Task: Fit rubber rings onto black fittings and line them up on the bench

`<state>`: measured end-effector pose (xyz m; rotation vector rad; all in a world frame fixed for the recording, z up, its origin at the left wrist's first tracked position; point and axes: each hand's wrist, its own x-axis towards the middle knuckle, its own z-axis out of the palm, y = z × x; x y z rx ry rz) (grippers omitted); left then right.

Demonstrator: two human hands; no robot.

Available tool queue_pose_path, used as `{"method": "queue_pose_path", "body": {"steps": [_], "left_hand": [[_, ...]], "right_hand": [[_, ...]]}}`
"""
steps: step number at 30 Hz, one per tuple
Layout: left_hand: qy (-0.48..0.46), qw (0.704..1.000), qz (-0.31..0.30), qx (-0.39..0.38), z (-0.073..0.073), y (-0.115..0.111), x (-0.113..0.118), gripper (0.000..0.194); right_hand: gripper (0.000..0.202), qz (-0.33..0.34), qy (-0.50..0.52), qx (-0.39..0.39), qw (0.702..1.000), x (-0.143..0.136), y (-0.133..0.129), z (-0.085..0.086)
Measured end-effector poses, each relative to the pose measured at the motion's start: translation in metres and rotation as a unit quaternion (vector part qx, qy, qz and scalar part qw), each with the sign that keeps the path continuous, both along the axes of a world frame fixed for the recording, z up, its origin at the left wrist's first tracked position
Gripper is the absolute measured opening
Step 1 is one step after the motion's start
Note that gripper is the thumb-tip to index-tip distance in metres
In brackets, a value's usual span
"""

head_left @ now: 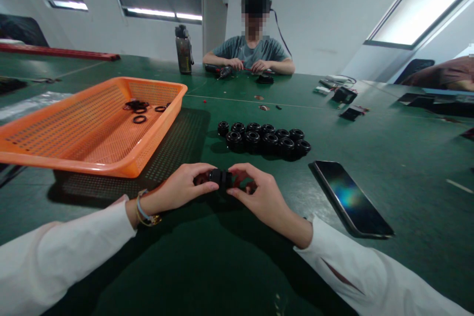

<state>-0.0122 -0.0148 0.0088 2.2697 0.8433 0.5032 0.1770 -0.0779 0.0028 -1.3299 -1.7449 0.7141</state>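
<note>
Between my two hands, just above the green table, is a small black cylindrical fitting with a wider collar around its middle. My left hand pinches its left end between thumb and fingers. On the opposite end, the thumb and fingers of my right hand are closed as well. My fingers cover part of both ends. Beyond my hands, several similar black round fittings stand in close rows, their ring-shaped tops facing up. Black rubber rings lie inside the orange basket to the left.
A smartphone lies right of my right hand. Across the green table a person handles small parts near a power drill. A dark bottle stands at the far edge. Electronic parts lie at the far right.
</note>
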Motion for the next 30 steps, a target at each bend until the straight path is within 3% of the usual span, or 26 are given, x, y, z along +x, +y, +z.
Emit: {"method": "queue_pose_path", "body": {"steps": [30], "left_hand": [[-0.005, 1.0, 0.005, 0.006, -0.0006, -0.0011, -0.0002, 0.033]], "right_hand": [[0.022, 0.002, -0.022, -0.012, 1.0, 0.0001, 0.0001, 0.0011]]}}
